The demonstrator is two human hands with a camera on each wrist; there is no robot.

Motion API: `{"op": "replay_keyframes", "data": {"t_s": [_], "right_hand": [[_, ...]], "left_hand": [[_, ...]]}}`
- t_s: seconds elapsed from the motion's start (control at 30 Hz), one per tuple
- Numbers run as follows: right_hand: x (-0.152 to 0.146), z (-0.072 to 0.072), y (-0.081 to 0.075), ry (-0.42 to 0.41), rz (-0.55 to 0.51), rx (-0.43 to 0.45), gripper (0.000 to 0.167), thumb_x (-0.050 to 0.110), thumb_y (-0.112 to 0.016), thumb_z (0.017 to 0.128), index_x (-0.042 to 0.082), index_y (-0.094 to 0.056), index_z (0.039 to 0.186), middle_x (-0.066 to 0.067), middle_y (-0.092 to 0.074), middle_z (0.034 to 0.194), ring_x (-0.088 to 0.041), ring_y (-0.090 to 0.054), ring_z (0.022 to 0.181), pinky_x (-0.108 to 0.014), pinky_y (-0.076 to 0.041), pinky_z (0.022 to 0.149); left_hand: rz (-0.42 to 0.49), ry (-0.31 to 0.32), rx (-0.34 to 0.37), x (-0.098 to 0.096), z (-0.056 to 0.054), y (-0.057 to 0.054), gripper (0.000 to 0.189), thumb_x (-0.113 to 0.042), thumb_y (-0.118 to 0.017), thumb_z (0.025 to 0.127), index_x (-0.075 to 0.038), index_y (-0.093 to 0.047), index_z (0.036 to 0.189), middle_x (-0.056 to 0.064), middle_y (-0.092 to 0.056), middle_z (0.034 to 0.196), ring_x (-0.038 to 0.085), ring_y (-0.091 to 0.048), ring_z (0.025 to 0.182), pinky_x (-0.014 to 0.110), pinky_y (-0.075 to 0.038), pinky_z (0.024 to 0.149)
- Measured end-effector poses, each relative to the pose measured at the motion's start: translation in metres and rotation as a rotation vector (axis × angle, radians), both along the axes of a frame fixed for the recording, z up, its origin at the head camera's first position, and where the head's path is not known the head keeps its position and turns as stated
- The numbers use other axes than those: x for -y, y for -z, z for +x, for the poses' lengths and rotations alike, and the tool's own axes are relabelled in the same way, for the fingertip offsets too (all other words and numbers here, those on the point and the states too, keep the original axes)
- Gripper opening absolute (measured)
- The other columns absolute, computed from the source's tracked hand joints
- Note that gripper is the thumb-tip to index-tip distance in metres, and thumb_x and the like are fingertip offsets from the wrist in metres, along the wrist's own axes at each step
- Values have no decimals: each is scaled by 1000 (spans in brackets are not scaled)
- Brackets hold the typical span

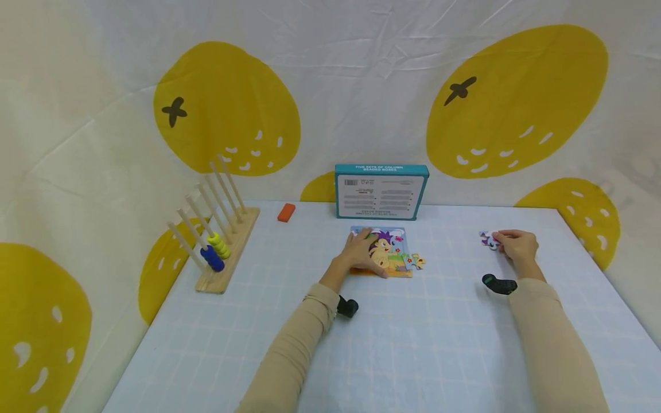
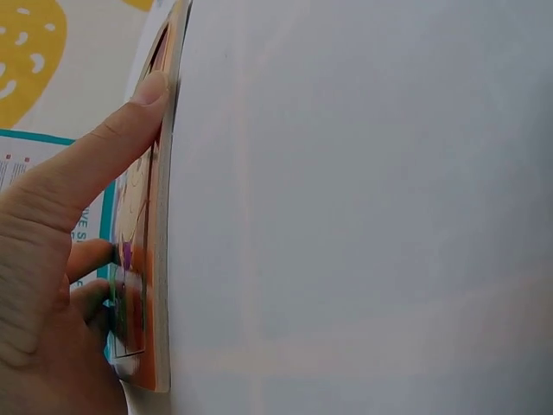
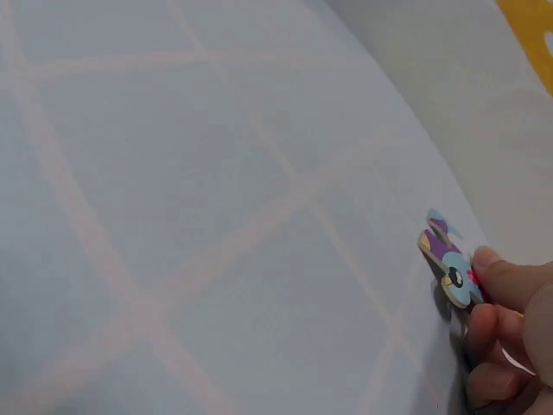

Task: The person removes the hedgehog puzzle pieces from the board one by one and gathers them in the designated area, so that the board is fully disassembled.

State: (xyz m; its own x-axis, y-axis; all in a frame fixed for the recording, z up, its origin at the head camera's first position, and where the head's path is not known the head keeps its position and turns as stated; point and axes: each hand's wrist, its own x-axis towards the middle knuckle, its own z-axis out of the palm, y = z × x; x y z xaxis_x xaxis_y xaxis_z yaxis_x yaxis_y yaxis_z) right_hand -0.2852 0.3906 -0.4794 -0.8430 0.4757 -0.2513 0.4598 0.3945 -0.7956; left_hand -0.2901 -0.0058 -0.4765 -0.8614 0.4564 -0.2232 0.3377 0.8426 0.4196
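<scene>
A jigsaw puzzle board (image 1: 400, 272) with a purple-haired cartoon hedgehog lies on the table. Across its left part rests my left hand (image 1: 360, 252), fingers spread; in the left wrist view the straight thumb (image 2: 121, 130) lies on the board's near edge and the other fingertips touch its picture. One loose yellow-and-blue piece (image 1: 419, 261) sits at the board's right edge. Well to the right, my right hand (image 1: 518, 245) pinches a blue-and-purple puzzle piece (image 3: 456, 272) between thumb and fingers, close over the table. Another bit of puzzle (image 3: 439, 220) shows just beyond it.
Behind the board stands a teal-edged box (image 1: 381, 195). On the left is a wooden peg stand (image 1: 234, 252) with blue beads (image 1: 212, 259) and yellow beads (image 1: 219, 245). An orange block (image 1: 286, 212) lies between stand and box. A patterned cloth hangs behind the table.
</scene>
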Motion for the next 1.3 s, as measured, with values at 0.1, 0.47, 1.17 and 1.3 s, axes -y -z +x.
{"op": "replay_keyframes", "data": {"t_s": [0.1,0.47,1.17,1.3], "right_hand": [[2,-2,1,-20,67,-9,49,31,-59,92,-6,-56,124,8,-52,68,-3,-51,51,-17,-43,46],[7,-4,3,-42,227,0,54,36,-53,94,-12,-57,117,-13,-58,81,-40,-41,105,-49,-34,86],[37,10,12,232,152,-231,54,38,-55,91,-4,-54,124,-22,-59,102,-34,-44,110,-40,-34,90],[70,24,7,70,166,-248,52,38,-64,86,-2,-59,119,-10,-61,87,-9,-54,72,-20,-39,64]], "left_hand": [[7,-1,-11,0,0,2,112,-66,-76,59,-16,-30,148,3,-14,157,17,-5,145,40,4,116],[-1,-6,-55,-2,-4,13,107,-61,-77,63,-17,-30,148,3,-14,157,18,-6,145,43,2,116],[20,3,-73,0,-3,15,108,-60,-79,61,-17,-31,148,5,-16,157,20,-8,145,44,1,115],[31,1,-77,0,-3,16,108,-60,-79,61,-16,-32,148,5,-16,157,20,-8,145,44,1,116]]}}
